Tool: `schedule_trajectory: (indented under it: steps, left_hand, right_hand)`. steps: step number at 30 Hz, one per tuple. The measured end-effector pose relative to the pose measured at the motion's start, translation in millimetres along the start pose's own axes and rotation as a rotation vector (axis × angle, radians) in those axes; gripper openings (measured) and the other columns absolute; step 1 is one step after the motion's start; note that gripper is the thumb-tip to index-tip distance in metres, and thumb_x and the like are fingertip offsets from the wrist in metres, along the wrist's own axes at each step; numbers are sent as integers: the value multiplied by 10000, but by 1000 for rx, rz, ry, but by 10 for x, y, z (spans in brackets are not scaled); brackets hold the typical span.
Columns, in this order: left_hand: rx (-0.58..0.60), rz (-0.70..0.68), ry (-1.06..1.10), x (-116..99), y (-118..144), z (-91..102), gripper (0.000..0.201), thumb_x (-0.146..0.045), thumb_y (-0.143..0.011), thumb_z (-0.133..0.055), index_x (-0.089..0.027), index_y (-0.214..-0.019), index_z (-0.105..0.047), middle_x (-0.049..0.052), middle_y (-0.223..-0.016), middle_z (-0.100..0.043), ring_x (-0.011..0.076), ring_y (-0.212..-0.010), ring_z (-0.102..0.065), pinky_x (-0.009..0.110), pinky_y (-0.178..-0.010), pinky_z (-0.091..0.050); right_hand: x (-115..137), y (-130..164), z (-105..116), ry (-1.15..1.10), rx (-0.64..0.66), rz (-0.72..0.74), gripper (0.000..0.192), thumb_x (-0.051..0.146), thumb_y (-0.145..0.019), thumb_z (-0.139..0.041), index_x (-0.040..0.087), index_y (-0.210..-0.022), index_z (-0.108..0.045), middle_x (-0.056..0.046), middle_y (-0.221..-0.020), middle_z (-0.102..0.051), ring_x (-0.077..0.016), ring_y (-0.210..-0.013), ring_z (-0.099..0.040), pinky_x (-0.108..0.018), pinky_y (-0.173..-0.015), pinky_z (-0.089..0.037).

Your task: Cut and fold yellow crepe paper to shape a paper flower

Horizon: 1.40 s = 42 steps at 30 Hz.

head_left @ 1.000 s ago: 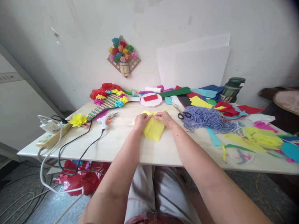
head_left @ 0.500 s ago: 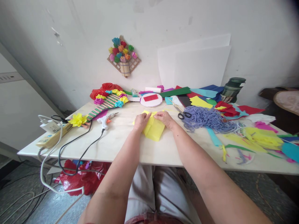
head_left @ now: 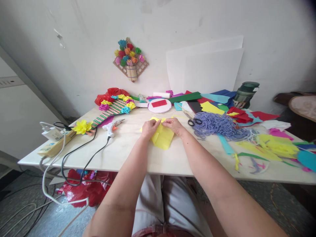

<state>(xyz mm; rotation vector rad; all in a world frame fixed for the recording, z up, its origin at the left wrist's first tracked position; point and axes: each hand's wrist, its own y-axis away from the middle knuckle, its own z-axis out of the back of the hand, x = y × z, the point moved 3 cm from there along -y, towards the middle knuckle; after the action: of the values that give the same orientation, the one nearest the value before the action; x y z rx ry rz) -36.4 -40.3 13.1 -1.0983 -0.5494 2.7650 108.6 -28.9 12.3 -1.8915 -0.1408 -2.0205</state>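
Between my hands is a creased piece of yellow crepe paper (head_left: pixel 162 137), its lower part hanging down toward the table's front. My left hand (head_left: pixel 150 128) pinches its upper left side, thumb pointing inward. With thumb and fingertips, my right hand (head_left: pixel 173 125) grips the upper edge close to the left thumb. Both hands are low over the table (head_left: pixel 128 144). Left of them lies a white glue gun (head_left: pixel 110 127) with an orange trigger. Behind them sits a white oval disc (head_left: pixel 159 108) bearing a red strip.
At right are black-handled scissors (head_left: pixel 194 122), a heap of purple yarn (head_left: pixel 219 123) and coloured paper scraps (head_left: pixel 278 146). A green jar (head_left: pixel 246 95) stands behind. On the left lie a flower-trimmed woven fan shape (head_left: pixel 111 110) and a power strip (head_left: pixel 56 143) with trailing cords.
The hands and the yellow paper stay almost in place. The fingertips have drawn very slightly closer together at the paper's upper edge.
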Motion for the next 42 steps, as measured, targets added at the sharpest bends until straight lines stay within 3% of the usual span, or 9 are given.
schedule_trajectory:
  steps: [7,11,15,25,32,37,42]
  left_hand:
    - [8,54,304,33,6,78,314,-391,-707,-430,-138,-563,-549,-10,-534,-465,108,-566,-413,217,-517,-298]
    - [39,96,400,53,29,63,311,-429,-664,-502,-138,-553,-505,-31,-496,-402,84,-503,-370,203,-461,-269]
    - [83,108,474,51,48,24,323,-453,-624,-561,-139,-590,-496,-27,-521,-452,80,-493,-403,193,-446,-285]
    - [72,152,555,84,28,-10,349,-466,-570,-624,-143,-576,-491,-22,-517,-490,74,-461,-422,187,-424,-309]
    - [28,227,543,81,24,68,484,-591,-674,-459,-125,-659,-588,10,-515,-500,92,-432,-424,209,-401,-313]
    - [8,206,526,89,27,70,389,-531,-637,-544,-150,-577,-497,-33,-466,-407,66,-409,-359,189,-384,-274]
    - [-28,173,528,90,21,43,339,-456,-613,-589,-155,-547,-448,-36,-486,-427,65,-450,-376,179,-413,-289]
  right_hand:
    - [7,-5,22,-34,-43,11,191,324,-568,-635,138,-585,-594,29,-529,-542,-92,-492,-457,-229,-509,-349]
    - [11,-10,36,-72,-49,38,190,320,-564,-642,139,-573,-583,36,-517,-533,-87,-478,-452,-226,-497,-342]
    - [7,-11,44,-95,-57,31,203,325,-552,-656,139,-568,-575,36,-506,-530,-85,-461,-445,-224,-477,-336]
    - [-38,-33,70,-101,-94,14,177,304,-558,-650,139,-589,-597,26,-525,-553,-92,-469,-466,-223,-472,-346]
    - [-22,-21,78,-113,-90,33,171,305,-566,-645,139,-588,-607,18,-537,-571,-96,-473,-481,-232,-493,-365]
    - [-20,-16,86,-103,-103,23,186,319,-557,-646,142,-585,-599,20,-535,-568,-98,-476,-479,-233,-495,-363]
    - [-35,-30,91,-94,-121,15,189,322,-551,-643,144,-584,-589,21,-532,-562,-99,-479,-476,-232,-494,-361]
